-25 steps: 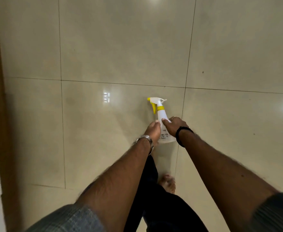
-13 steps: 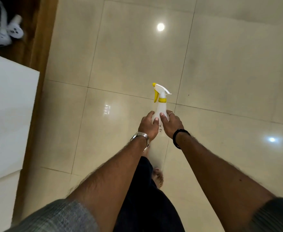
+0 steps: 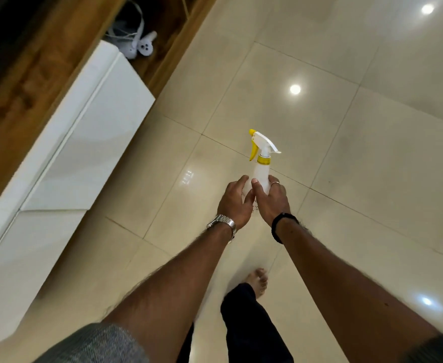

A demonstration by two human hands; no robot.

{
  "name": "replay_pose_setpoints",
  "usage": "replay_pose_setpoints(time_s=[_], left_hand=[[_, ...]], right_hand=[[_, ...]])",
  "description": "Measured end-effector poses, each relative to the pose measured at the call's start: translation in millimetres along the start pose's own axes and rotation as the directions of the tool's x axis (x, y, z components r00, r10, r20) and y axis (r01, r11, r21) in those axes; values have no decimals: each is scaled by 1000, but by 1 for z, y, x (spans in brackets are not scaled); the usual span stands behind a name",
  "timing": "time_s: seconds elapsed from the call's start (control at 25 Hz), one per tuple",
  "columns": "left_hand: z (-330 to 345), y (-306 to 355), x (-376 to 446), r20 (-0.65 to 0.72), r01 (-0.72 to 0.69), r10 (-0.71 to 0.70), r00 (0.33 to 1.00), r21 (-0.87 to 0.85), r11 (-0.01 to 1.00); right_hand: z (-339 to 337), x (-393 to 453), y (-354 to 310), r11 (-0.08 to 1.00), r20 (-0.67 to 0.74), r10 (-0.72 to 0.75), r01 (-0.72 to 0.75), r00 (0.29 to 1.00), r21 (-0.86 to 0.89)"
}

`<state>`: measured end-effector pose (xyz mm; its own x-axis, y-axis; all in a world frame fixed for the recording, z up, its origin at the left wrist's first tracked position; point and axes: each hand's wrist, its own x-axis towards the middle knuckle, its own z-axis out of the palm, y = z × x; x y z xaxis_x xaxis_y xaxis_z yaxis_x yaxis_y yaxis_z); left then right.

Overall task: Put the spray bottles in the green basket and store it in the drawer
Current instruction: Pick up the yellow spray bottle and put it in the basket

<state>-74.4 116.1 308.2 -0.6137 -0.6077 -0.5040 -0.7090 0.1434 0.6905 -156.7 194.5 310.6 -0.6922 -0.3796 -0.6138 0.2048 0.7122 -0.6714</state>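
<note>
Spray bottle (image 3: 261, 176) upright in air above tiled floor (image 3: 346, 179), right of white cabinet (image 3: 89, 142). Left hand (image 3: 234, 201) and right hand (image 3: 271, 200) both wrapped round bottle body, trigger head clear above them.

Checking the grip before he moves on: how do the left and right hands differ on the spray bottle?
The left hand wears a metal watch; the right hand wears a black wristband and a ring. The left hand sits on the spray bottle's left side, the right on its right side. Both are closed around its lower body, holding it upright.
</note>
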Motion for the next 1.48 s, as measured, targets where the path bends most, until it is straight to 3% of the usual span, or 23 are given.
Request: replay_pose_setpoints(time_s=[0.4, 0.64, 0.76, 0.92, 1.04, 1.12, 1.2, 1.32, 1.48], left_hand=[[-158, -137, -70, -224, -15, -36, 974, -219, 976], [-299, -259, -147, -416, 28, -190, 889, -364, 931], [-363, -313, -193, -583, -10, -230, 779, -378, 926], [-435, -387, -258, -773, -36, -291, 564, -375, 926], [-476, -430, -289, -848, -75, -330, 415, -393, 916], [-497, -450, -300, -870, -96, -340, 358, -396, 913], [-514, -469, -305, -872, -84, -346, 345, -397, 914], [-529, -493, -304, -867, -30, -314, 387, -352, 936], [-539, -518, -295, -833, 25, -319, 452, -346, 938]], right_hand=[[184, -88, -72, 968, 114, -149, 168, 982, -187], [353, -178, -132, 877, 352, -298, 401, 887, -266], [435, -224, -162, 825, 485, -353, 511, 800, -242], [545, -295, -198, 718, 696, -410, 679, 590, -153], [611, -339, -216, 605, 743, -489, 791, 457, -88], [644, -358, -225, 537, 740, -544, 842, 396, -55], [673, -369, -230, 491, 738, -577, 871, 350, -29], [706, -371, -232, 436, 728, -612, 900, 310, -18], [727, -361, -225, 381, 723, -598, 916, 348, -126]])
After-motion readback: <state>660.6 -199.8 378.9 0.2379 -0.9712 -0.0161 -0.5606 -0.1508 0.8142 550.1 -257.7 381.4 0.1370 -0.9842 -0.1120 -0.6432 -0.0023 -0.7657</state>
